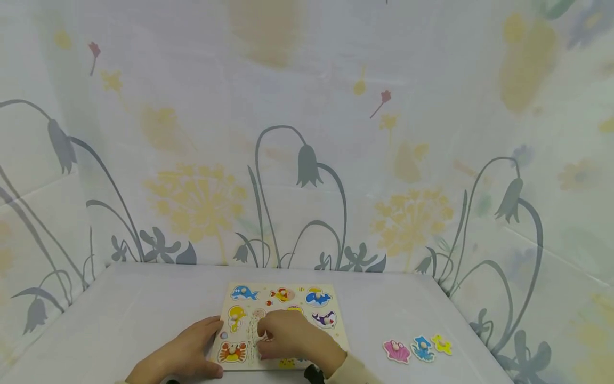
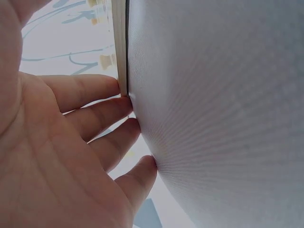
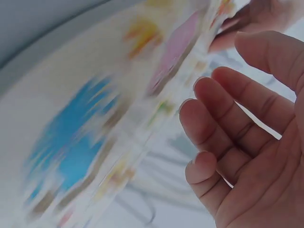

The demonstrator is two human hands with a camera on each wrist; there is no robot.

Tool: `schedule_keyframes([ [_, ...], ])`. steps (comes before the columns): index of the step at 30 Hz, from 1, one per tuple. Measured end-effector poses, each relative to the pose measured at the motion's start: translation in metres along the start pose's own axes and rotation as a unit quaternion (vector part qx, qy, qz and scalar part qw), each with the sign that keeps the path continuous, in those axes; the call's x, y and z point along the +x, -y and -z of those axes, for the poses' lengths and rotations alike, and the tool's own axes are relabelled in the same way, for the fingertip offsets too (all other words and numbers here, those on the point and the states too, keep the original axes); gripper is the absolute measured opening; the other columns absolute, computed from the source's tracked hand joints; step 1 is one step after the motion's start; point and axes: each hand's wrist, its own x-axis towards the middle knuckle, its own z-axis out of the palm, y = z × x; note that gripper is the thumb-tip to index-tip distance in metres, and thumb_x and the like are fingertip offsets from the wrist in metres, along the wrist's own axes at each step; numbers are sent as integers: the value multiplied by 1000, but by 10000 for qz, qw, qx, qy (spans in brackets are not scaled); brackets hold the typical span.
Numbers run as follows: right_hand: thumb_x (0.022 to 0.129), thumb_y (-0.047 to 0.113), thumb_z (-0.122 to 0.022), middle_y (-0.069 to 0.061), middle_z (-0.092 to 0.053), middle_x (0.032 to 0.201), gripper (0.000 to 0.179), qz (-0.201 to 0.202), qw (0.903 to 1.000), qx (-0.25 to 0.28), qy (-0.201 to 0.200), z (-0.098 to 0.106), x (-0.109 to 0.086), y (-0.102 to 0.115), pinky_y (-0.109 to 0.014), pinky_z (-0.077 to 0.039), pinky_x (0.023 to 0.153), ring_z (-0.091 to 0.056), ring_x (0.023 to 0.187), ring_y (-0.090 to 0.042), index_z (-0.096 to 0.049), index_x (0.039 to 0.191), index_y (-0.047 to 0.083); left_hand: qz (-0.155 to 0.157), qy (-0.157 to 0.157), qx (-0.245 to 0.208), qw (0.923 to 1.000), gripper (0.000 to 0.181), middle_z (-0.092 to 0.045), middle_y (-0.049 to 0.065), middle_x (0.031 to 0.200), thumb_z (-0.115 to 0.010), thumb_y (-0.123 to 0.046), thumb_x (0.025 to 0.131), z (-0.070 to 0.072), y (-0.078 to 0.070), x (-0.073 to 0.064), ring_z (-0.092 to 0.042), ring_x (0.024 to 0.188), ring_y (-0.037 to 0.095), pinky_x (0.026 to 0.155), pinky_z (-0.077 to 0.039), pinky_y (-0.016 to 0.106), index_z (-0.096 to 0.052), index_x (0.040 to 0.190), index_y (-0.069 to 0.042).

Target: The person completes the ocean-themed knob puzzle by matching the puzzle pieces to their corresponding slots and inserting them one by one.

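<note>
The left hand [image 1: 184, 349] was at the left edge of the puzzle board [image 1: 264, 287], fingers extended and apart. The left wrist view showed fingertips against the board's side and on the smooth white worktop [image 1: 369, 314]. The board lay flat on that worktop, immediately right of this hand and beneath the other. It was rectangular, cream-faced and printed in bright colours; its edge appeared to be pale wood with a dark line along the underside, and pale knobs stood above its face.

Down its left side were an orange-red crab [image 1: 232, 353] with a round knob and a yellow figure [image 1: 235, 319]. A blue whale [image 1: 244, 292] occupied the upper left corner.

The right hand [image 1: 290, 336] was above the middle of the board, covering part of it. Its fingers were loosely bent, with the thumb standing apart from them. In the right wrist view, pink and blue shapes with brownish borders were blurred.

Farther right along the top were a red-and-yellow fish [image 1: 283, 294] and a blue dolphin [image 1: 318, 298], with a purple whale [image 1: 324, 319] below the latter.

Well right of the board lay three flat, pale-rimmed pieces: a pink shell [image 1: 396, 352], a blue creature [image 1: 423, 349] and a yellow piece [image 1: 441, 345].
</note>
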Motion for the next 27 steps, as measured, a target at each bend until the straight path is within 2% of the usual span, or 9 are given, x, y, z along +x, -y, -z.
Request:
schedule_keyframes([
  [7,85,36,-68,18,-52,75,13,-337,9990,-84,-283,3,-44,-31,-17,-41,58,-45,65,2,-68,91,24,182,43,-27,9998,100,-38,25,144,-89,-42,56,-3,-1,1,-30,133,49,107,-24,65,-48,134,5],
  [13,85,36,-68,18,-50,74,13,-671,9968,-82,-417,8,-77,-61,-19,-42,59,-45,65,0,-67,89,23,122,57,-26,9999,99,-38,26,143,-89,-41,57,-4,-1,1,-31,132,50,106,-25,65,-48,134,6],
  [20,84,33,-69,16,-50,75,14,-1093,9925,85,-549,19,-113,-85,-23,-42,57,-44,64,-2,-67,90,20,50,51,3,10000,100,-38,28,143,-88,-43,58,-2,-2,1,-31,132,50,106,-25,65,-47,134,7],
  [27,82,29,-72,16,-48,73,12,-1333,9874,-34,-854,21,-142,-109,-24,-39,53,-42,62,-2,-66,88,20,-88,10,81,9999,99,-37,30,143,-87,-42,60,1,-2,-2,-30,131,52,106,-25,66,-45,134,8],
])
